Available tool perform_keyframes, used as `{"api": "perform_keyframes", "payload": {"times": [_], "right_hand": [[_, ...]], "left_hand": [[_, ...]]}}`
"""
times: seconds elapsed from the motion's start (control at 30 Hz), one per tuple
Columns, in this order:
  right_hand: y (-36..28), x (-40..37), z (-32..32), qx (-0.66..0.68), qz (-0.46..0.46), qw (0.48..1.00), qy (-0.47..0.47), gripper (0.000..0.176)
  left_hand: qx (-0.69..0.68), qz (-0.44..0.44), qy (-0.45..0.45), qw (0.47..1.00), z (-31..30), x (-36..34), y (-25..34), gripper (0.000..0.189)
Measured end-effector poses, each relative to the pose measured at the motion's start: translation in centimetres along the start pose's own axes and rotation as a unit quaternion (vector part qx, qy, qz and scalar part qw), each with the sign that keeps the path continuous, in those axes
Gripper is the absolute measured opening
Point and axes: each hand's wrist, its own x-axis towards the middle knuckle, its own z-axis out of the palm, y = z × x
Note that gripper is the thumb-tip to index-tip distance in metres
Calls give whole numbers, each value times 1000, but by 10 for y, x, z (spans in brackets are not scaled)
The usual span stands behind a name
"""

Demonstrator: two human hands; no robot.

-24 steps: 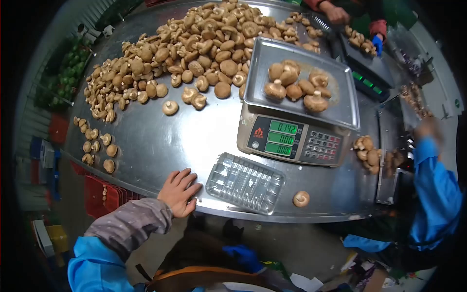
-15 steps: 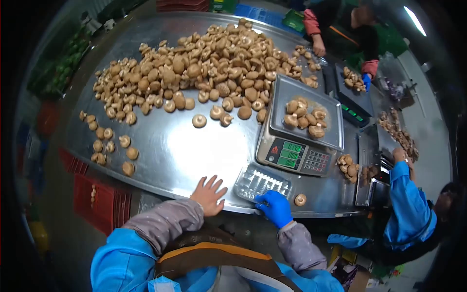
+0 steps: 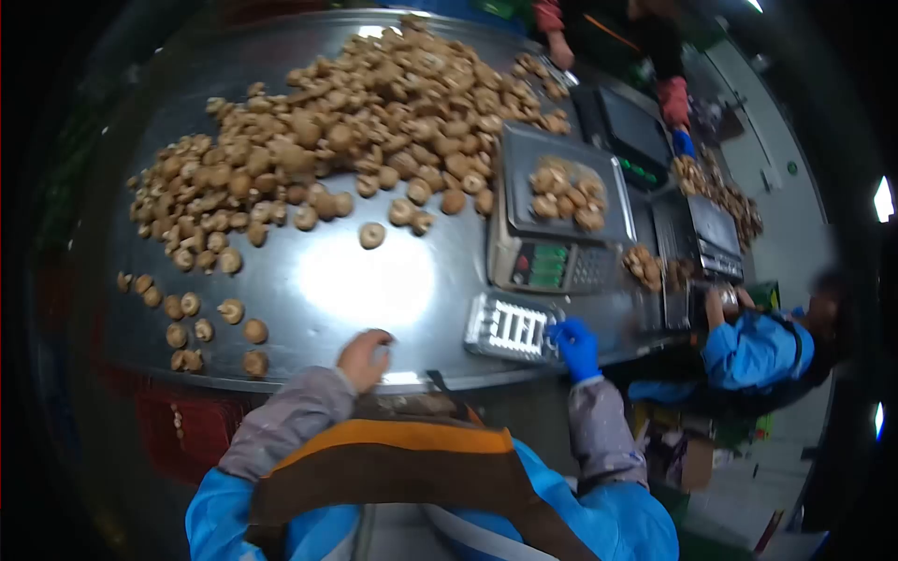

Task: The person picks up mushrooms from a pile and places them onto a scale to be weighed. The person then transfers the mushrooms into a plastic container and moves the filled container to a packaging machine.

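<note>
A clear plastic tray lies at the table's front edge, below the digital scale. My right hand, in a blue glove, has its fingers closed on the tray's right side. To the left of the tray, my bare left hand hovers by the table edge, fingers loosely bent with a gap at the thumb and nothing in them. Several brown mushrooms sit on the scale pan in what looks like a clear tray. Further off is a large mushroom heap. Blur hides fine detail.
Loose mushrooms lie at the table's left, and a small pile sits right of my scale. A co-worker's gloved hand is by a second scale. Another person in blue works at right. A red crate stands below the table.
The view has shifted. My left hand has drawn in its spread fingers and moved left. My right hand and the tray have shifted right relative to the scale. Mushrooms are gone from the second scale's pan.
</note>
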Motion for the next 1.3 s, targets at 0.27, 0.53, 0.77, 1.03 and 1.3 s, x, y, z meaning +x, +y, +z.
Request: {"api": "perform_keyframes", "payload": {"times": [0.27, 0.53, 0.77, 1.03, 1.3], "right_hand": [[37, -12, -47, -300, -59, 951, -44, 70], [-37, 115, -104, 164, -170, 961, 146, 40], [-110, 244, -101, -76, -273, 955, 82, 41], [-55, 271, -145, 189, -249, 945, 95, 19], [-48, 253, -141, 109, -155, 979, 80, 48]], "left_hand": [[-29, -71, 95, 993, -1, 42, 15, 16], [-114, -70, 167, 977, 62, 82, 46, 14], [-91, -88, 162, 979, 77, 81, 71, 12], [-96, -119, 236, 960, 52, 64, 65, 10], [5, -46, 165, 985, 37, 130, 107, 17]]}}
